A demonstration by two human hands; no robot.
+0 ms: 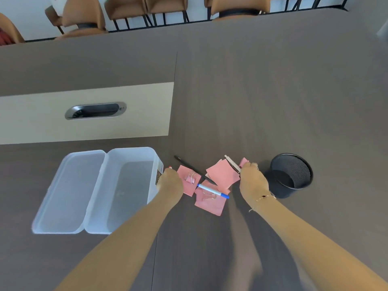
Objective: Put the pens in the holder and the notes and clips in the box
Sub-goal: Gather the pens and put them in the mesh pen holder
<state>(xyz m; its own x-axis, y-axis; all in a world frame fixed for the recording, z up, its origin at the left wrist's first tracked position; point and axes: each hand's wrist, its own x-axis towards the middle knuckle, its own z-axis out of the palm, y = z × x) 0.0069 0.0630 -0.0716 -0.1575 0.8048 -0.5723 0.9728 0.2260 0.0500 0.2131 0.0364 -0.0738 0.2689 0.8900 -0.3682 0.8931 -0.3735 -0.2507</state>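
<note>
While my head camera looks down on the dark wood-grain table (262,91), most of its far surface lies bare, out to the far edge where brown chairs (84,15) stand in a row. A pale inset panel (42,114) with a metal cable slot (95,110) sits to the left, beyond the box.

My left hand (170,181) rests at the right-hand wall of the clear plastic box (134,156), fingers curled over something small with a bit of red showing at the tips; I cannot tell whether they pinch it. The box stands open and empty, its lid (69,192) lying flat against its left side. A dark label (158,175) on the box wall is partly hidden by my hand, and its writing is too blurred to read.

My right hand (252,179) is closed on a pen with a white and black barrel (232,162), fingertips pinching it at the right of the pile. A thin bracelet (263,197) crosses that wrist. The black mesh holder (290,175) stands upright and empty just right of this hand, with open table around it.

Between my hands lie the pink notes (222,173), overlapping, with a black pen (194,170) slanting across them and a white pen with a blue cap (212,191) lying nearer me. One binder clip (190,177) sits on the left note, another clip (207,196) on the near note.
</note>
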